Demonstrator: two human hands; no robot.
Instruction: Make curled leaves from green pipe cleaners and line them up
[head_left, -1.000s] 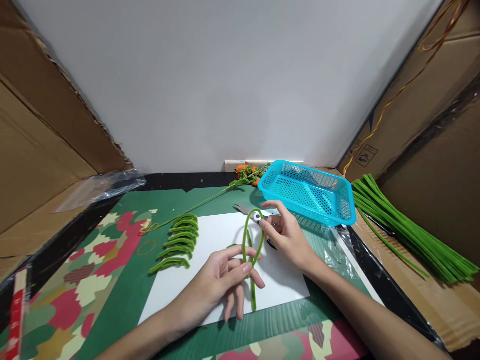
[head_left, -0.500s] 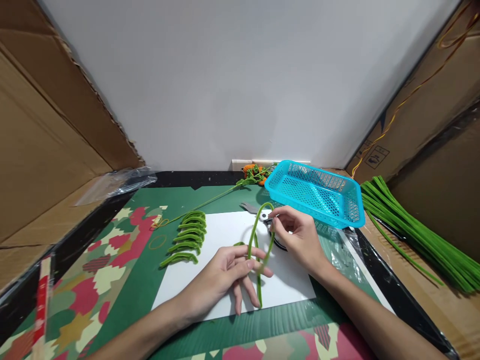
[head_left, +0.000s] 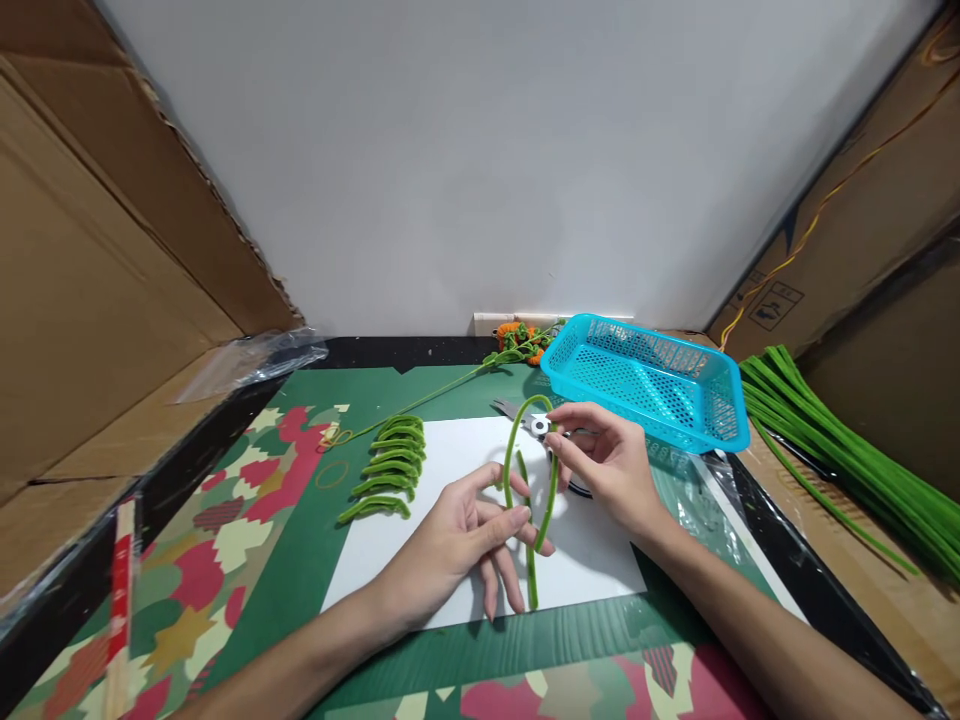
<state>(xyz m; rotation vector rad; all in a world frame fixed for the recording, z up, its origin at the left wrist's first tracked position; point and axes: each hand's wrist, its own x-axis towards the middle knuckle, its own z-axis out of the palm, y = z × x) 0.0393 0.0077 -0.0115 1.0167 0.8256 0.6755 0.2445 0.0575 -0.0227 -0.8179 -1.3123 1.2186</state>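
A green pipe cleaner (head_left: 513,440) is bent into a tall arch between my hands. My left hand (head_left: 480,535) pinches its left leg between thumb and fingers, the lower fingers hanging loosely. Thumb and forefinger of my right hand (head_left: 607,465) close on the arch's right side, near the top. Another straight green piece (head_left: 532,580) runs down past my left fingers over the white sheet (head_left: 442,450); whether it is joined to the arch I cannot tell. Scissors or pliers (head_left: 517,412) with dark handles lie behind, partly hidden by my right hand.
Several folded green pipe-cleaner pieces (head_left: 390,470) lie in a column at the sheet's left edge. A blue basket (head_left: 739,430) stands at the back right, near a bundle of long green pipe cleaners (head_left: 840,450). An orange flower (head_left: 514,335) on a green stem lies behind.
The right leg of the arch now shows its lower end near my left fingertips. My right hand's fingers sit slightly more spread along it. The whole view has shifted a little.
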